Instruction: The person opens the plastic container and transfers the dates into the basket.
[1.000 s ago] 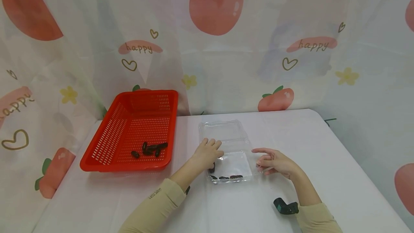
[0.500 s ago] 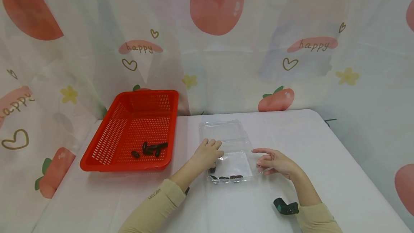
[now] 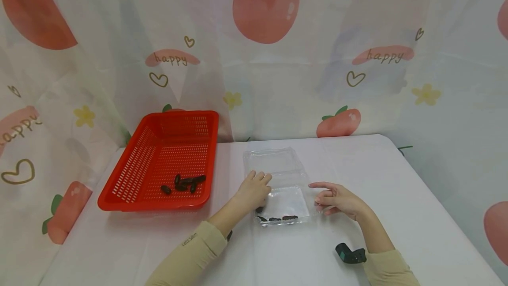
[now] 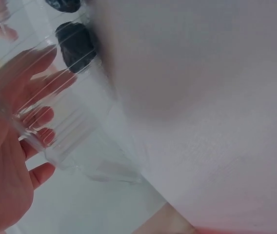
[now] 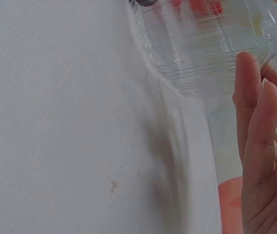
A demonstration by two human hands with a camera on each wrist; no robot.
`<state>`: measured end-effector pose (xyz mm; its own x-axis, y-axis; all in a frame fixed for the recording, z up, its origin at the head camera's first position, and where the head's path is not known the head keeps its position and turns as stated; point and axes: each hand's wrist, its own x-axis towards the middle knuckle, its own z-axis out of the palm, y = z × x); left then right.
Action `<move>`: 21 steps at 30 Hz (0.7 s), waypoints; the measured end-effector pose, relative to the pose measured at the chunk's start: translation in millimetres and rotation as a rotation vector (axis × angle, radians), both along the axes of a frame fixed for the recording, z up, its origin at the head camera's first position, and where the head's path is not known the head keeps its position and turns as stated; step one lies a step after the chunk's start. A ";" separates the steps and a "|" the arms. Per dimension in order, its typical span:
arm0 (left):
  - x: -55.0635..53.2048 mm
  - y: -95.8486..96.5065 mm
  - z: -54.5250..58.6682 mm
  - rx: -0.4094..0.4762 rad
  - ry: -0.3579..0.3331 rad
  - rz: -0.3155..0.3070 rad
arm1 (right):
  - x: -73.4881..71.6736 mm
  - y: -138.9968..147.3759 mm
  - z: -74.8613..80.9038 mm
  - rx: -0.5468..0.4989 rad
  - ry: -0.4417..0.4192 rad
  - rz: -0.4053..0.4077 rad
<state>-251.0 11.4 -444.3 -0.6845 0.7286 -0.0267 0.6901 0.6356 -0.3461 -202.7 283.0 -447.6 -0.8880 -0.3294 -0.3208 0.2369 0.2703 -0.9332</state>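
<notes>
A clear plastic clamshell box [image 3: 285, 200] lies unfolded on the white table, its lid toward the back. Several dark oblong pieces [image 3: 289, 217] line its near edge. My left hand [image 3: 252, 192] reaches into the box's left side, close over another dark piece [image 3: 259, 209]. Through the plastic in the left wrist view, the thumb and index fingertips stand apart beside a dark piece [image 4: 75, 47]; whether they touch it I cannot tell. My right hand [image 3: 341, 200] hovers at the box's right edge, index finger extended, fingertips [image 5: 248, 73] beside the plastic wall.
A red perforated basket [image 3: 158, 206] stands to the left, with several more dark pieces [image 3: 188, 182] at its front right. A black wrist device [image 3: 350, 254] sits by the right sleeve. A fruit-print curtain [image 3: 266, 92] hangs behind the table.
My left hand has shifted very slightly, and less of the dark piece beneath it shows. My right hand, the box and the basket have stayed where they were.
</notes>
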 end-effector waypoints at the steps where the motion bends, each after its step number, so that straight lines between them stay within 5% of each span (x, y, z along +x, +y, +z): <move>1: 0.2 -0.2 0.8 0.002 -0.007 0.003 | -0.2 -0.1 -0.2 0.000 0.000 0.000; 15: 8.0 6.8 3.0 -0.077 -0.091 0.114 | -1.0 0.3 -1.0 -0.002 -0.002 0.002; 21: 9.5 8.4 -1.1 -0.069 -0.076 0.101 | -0.7 0.5 -0.6 0.003 0.003 0.006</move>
<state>-241.5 19.8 -445.5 -0.7485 0.6505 -0.1287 0.6494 0.6799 -0.3407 -203.4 283.5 -448.2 -0.8871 -0.3338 -0.3188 0.2320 0.2746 -0.9331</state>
